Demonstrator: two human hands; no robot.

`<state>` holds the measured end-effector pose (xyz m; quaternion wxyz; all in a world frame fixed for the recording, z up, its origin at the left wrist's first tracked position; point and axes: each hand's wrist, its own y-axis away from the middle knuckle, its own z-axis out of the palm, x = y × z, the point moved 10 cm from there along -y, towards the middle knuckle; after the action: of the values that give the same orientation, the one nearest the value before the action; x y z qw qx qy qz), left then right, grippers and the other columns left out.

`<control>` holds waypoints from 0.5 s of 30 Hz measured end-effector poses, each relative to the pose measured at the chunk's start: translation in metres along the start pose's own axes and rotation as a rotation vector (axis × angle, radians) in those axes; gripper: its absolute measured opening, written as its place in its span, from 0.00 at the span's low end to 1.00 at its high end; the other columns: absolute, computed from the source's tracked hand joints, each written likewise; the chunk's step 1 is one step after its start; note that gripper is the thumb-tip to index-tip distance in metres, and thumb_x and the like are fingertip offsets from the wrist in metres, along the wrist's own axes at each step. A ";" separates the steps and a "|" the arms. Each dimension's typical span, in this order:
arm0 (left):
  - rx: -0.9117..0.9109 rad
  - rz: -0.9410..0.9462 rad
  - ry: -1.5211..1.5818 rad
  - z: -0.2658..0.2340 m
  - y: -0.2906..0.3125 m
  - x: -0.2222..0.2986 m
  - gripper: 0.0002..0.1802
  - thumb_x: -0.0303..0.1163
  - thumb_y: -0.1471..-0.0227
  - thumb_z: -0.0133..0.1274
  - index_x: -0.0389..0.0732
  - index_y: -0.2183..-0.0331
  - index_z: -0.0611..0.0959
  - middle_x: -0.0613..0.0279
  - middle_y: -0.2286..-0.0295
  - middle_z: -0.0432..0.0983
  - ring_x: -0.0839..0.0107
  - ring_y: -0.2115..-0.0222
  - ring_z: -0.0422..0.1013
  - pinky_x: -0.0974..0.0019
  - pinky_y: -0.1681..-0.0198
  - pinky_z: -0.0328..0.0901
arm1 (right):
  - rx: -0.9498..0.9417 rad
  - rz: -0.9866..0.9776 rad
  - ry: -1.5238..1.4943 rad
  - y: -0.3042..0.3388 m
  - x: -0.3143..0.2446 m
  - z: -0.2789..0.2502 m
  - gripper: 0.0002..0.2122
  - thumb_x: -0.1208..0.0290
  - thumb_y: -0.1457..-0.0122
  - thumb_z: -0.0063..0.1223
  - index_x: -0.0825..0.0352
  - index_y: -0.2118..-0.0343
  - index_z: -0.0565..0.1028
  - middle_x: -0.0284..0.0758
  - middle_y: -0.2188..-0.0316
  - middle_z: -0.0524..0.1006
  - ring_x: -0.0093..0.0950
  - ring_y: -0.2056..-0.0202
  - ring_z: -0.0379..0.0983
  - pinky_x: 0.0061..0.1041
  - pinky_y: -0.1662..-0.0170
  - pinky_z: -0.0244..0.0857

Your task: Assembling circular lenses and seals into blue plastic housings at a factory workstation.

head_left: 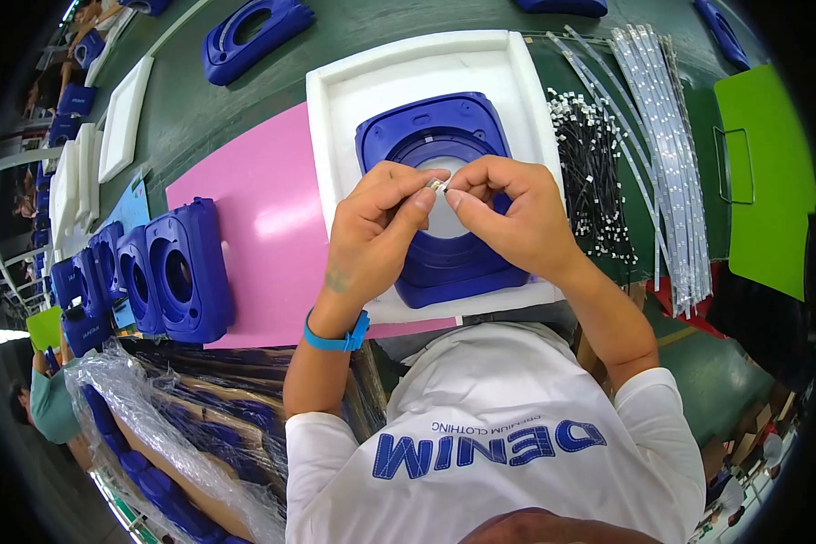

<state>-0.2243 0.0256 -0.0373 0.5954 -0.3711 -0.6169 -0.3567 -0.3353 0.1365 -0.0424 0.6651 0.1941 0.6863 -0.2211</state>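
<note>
A blue plastic housing (453, 270) with a large round opening lies in a white foam tray (535, 109). Over that opening my two hands meet, fingertips almost touching. Between thumb and forefinger, my left hand (372, 222) pinches a small white connector (437, 184). My right hand (521, 213) is closed in a pinch at the connector's right side; the fingers largely hide what it grips there, perhaps a thin lead. A blue band (331, 340) circles my left wrist.
Black cables with white connectors (589, 172) and clear light strips (657, 145) lie right of the tray, before a green board (771, 181). A pink sheet (263, 218) extends left, beside several upright blue housings (190, 272). Plastic-wrapped parts (181, 444) stand at lower left.
</note>
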 end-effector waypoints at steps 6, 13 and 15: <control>0.045 0.056 -0.020 -0.004 0.000 0.001 0.12 0.22 0.36 0.60 0.35 0.51 0.89 0.62 0.65 0.78 0.75 0.67 0.76 0.73 0.63 0.72 | -0.018 0.014 0.021 -0.002 0.001 0.004 0.05 0.76 0.36 0.63 0.72 0.65 0.82 0.27 0.75 0.81 0.10 0.75 0.71 0.15 0.72 0.64; 0.070 0.037 0.023 -0.006 0.001 -0.001 0.12 0.21 0.37 0.62 0.34 0.52 0.90 0.60 0.66 0.78 0.74 0.68 0.78 0.73 0.64 0.73 | 0.002 -0.029 -0.059 0.001 -0.001 0.006 0.04 0.77 0.35 0.63 0.72 0.63 0.82 0.28 0.71 0.81 0.14 0.70 0.72 0.16 0.66 0.65; 0.076 0.027 0.068 -0.008 0.001 -0.001 0.12 0.21 0.38 0.62 0.34 0.52 0.90 0.60 0.66 0.78 0.74 0.69 0.78 0.73 0.64 0.73 | 0.000 -0.022 -0.067 -0.001 0.001 0.007 0.04 0.77 0.35 0.62 0.71 0.62 0.82 0.28 0.70 0.81 0.14 0.70 0.72 0.17 0.66 0.65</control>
<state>-0.2194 0.0188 -0.0385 0.6344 -0.3440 -0.6045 -0.3373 -0.3302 0.1322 -0.0431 0.6853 0.1790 0.6656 -0.2350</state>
